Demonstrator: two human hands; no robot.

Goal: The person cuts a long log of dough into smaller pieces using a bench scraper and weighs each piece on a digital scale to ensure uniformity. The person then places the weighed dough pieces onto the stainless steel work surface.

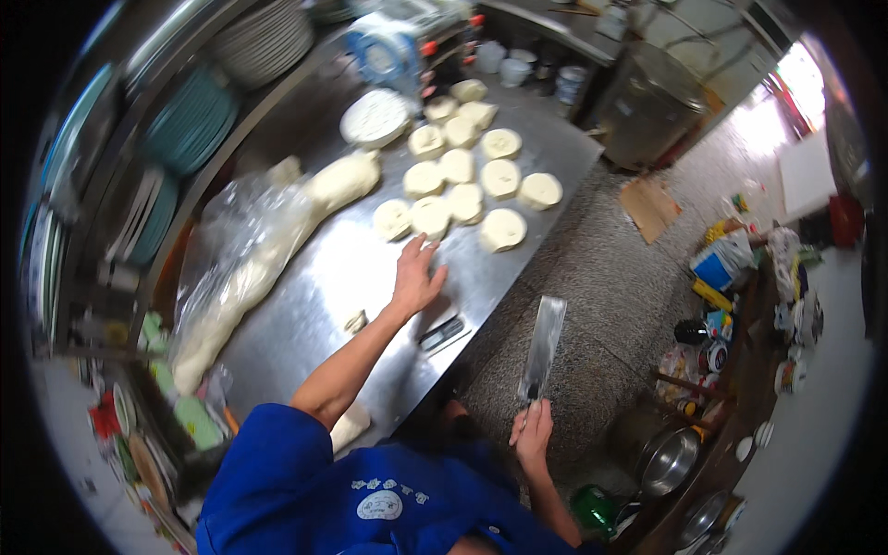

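Note:
My left hand reaches over the steel worktop, fingers spread, its fingertips at the near edge of a round dough piece. Whether they press on it cannot be told. Several more cut dough pieces lie grouped beyond it, their cut faces up. My right hand grips the handle of a cleaver, held out past the table's edge above the floor with the blade pointing away from me. A long dough roll lies on the left, partly under clear plastic film.
A small flat device with a dark panel lies near the table's edge. A white, flour-like mound sits at the back. Shelves with stacked plates line the left. Cardboard lies on the floor; a steel pot stands on the right.

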